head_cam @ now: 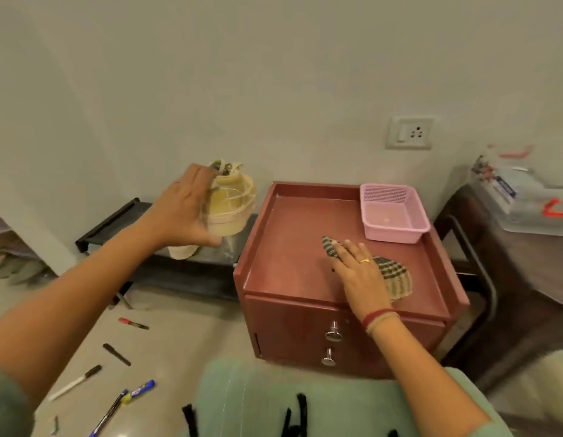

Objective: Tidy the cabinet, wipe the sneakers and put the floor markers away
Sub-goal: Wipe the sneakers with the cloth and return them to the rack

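Cream canvas sneaker (pixel 233 203) is gripped above the black shoe rack (pixel 116 222) by the left hand (pixel 182 209), fingers and thumb curled round it. On the reddish-brown wooden cabinet (pixel 289 241), a checked cloth (pixel 393 272) is pressed under the flat, straight-fingered right hand (pixel 359 272). Loose markers (pixel 116 354) are scattered on the near-left floor.

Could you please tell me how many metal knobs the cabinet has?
2, both on the cabinet front: the upper knob, and the lower knob directly below it. The right forearm covers part of the front, so another might be hidden.
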`<state>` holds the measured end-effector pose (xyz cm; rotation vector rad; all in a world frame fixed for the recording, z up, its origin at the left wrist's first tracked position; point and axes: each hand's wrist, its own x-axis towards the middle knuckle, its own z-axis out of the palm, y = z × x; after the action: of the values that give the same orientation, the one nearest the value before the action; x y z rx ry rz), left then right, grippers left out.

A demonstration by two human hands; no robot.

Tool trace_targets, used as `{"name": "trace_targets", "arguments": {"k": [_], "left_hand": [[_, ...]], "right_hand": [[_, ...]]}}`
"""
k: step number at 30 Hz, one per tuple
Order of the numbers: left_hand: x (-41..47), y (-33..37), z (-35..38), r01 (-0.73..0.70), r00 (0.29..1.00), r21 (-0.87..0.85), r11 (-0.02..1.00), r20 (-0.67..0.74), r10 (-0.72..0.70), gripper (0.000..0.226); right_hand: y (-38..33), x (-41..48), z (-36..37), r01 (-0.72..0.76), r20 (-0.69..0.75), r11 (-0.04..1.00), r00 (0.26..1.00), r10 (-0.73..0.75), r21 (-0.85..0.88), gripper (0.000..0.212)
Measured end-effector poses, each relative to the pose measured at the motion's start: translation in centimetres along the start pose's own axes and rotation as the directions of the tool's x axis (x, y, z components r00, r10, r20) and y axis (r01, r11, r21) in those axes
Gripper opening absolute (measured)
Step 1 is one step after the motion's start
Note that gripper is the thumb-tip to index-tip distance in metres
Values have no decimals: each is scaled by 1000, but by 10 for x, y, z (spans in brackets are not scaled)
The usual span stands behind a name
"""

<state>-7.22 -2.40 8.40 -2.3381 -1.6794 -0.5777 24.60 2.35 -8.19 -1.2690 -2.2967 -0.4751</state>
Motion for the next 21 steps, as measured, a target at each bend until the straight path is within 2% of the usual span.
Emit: {"name": "trace_targets", "arguments": {"k": [3, 6, 8, 10, 12, 13, 15, 16, 18, 19, 21], "left_hand": [[5, 46, 7, 29, 1000, -154, 988, 13, -28, 103], [7, 87, 43, 157, 987, -313, 937, 67, -143, 108], [6, 104, 75, 182, 983, -420, 889, 88, -160, 109], [5, 113, 101, 181, 983, -515, 838, 110, -145, 103], [6, 113, 118, 152, 988, -567, 809, 82, -128, 99], [7, 112, 124, 135, 990, -591, 795, 49, -131, 100], [11, 107, 131, 109, 988, -654, 748, -11, -154, 109], [12, 105, 133, 94, 985, -684, 723, -42, -168, 114], [11, 99, 141, 24, 975, -695, 719, -143, -171, 113], [10, 96, 146, -15, 965, -677, 735, -201, -165, 107], [7, 91, 153, -80, 949, -639, 765, -284, -138, 94]], "right_hand": [[3, -9, 10, -54, 265, 997, 962, 67, -57, 44], [7, -15, 19, -212, 394, 977, 896, 208, -34, 55], [13, -18, 28, -324, 433, 945, 858, 276, 40, 63], [19, -19, 33, -430, 393, 878, 859, 327, 209, 66], [24, -15, 31, -545, 353, 753, 831, 429, 369, 60], [25, -10, 27, -623, 337, 650, 782, 524, 436, 56], [27, 6, 13, -728, 315, 385, 623, 716, 567, 50], [29, 15, 8, -737, 299, 288, 552, 779, 611, 51], [35, 29, -5, -706, 280, 162, 466, 839, 689, 57], [36, 35, -13, -672, 278, 125, 458, 844, 730, 59], [34, 45, -29, -590, 232, 155, 526, 818, 792, 55]]}}
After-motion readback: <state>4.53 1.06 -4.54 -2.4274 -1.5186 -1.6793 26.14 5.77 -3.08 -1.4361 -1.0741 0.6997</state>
